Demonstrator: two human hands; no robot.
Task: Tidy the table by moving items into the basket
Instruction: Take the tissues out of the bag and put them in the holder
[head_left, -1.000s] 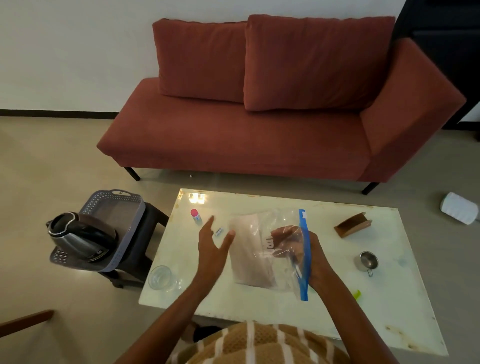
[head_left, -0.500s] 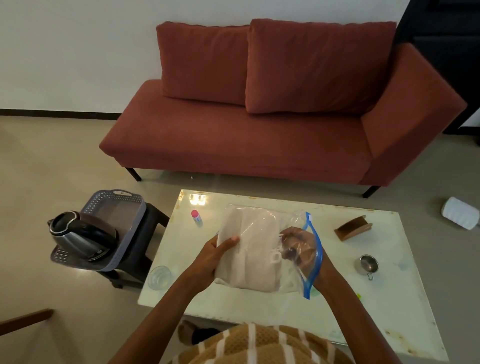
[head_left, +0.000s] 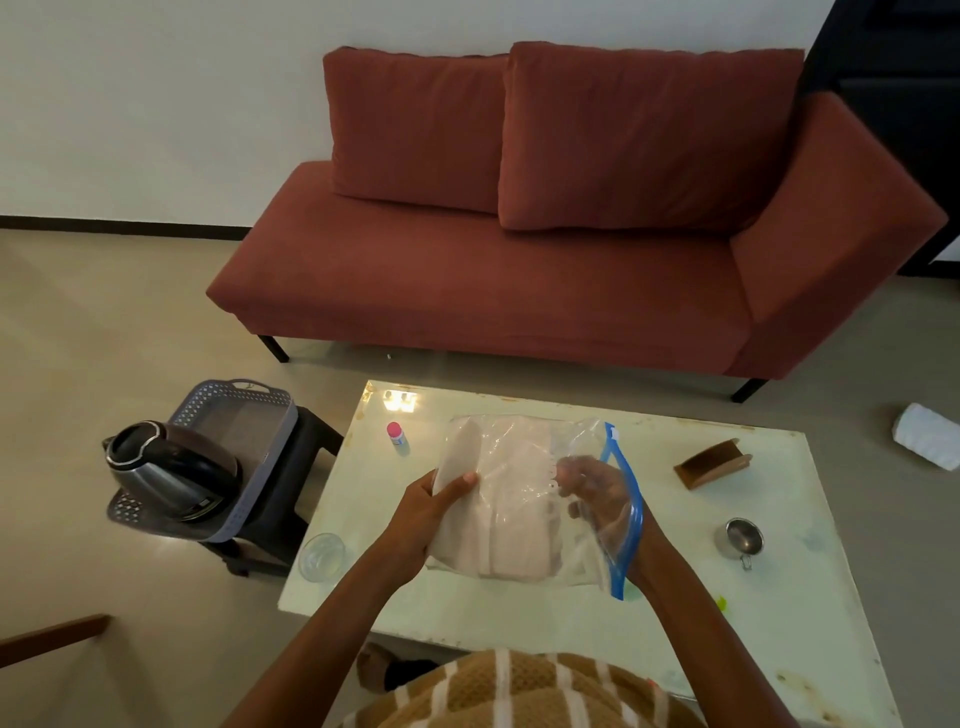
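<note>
Here, over the white glossy table (head_left: 727, 613), the left hand (head_left: 423, 514) grips with curled fingers the left edge of a clear blue-sealed plastic bag (head_left: 524, 488) of pale cloth, the right hand (head_left: 597, 499) inside its mouth, fingers half-curled, grip unclear.

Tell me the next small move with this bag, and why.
Probably swing the bag left toward the basket. The left hand grips its left edge and the right hand, seen through the plastic, holds its zip end, so it is held over the table. The basket sits left of the table, with room behind the kettle.
</note>
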